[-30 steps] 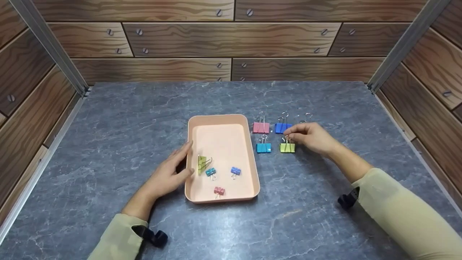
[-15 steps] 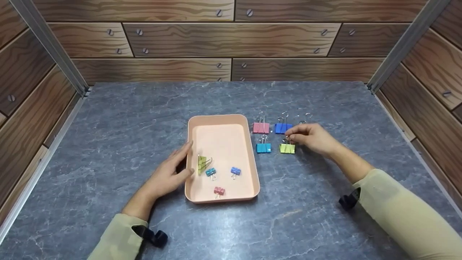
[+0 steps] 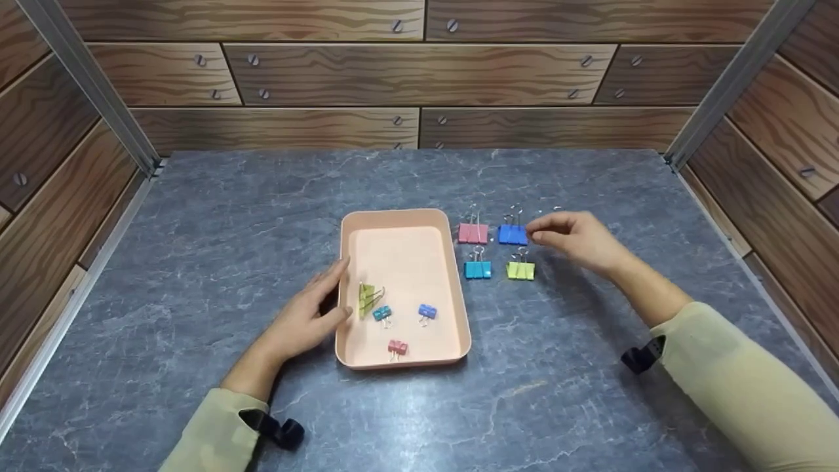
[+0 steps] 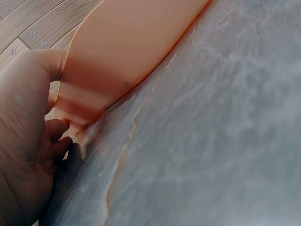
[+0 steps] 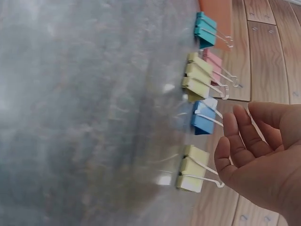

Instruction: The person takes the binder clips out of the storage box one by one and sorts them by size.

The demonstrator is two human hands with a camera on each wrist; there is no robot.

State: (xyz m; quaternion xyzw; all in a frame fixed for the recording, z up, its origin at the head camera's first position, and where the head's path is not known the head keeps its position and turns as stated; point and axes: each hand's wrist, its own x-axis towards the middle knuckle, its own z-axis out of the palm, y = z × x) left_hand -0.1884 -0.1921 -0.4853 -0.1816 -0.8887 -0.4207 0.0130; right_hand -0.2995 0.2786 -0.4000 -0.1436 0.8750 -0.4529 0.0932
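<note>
My left hand grips the left wall of a peach tray, thumb over the rim. Inside the tray lie a larger yellow-green binder clip and small teal, blue and red binder clips. To its right, larger binder clips stand in two rows: pink, blue, teal and yellow-green. My right hand, fingers loosely bent and holding nothing, is beside the blue clip. A pale yellow binder clip shows near it in the right wrist view, mostly hidden from the head.
Grey marbled tabletop surrounds the tray. Wood-patterned panels close off the back and sides, with metal posts at the corners. Black bands with small cameras sit on both wrists.
The right hand has let go of the yellow-green clip's handles and moved up and slightly right, beside the blue clip. The left hand and tray stay put.
</note>
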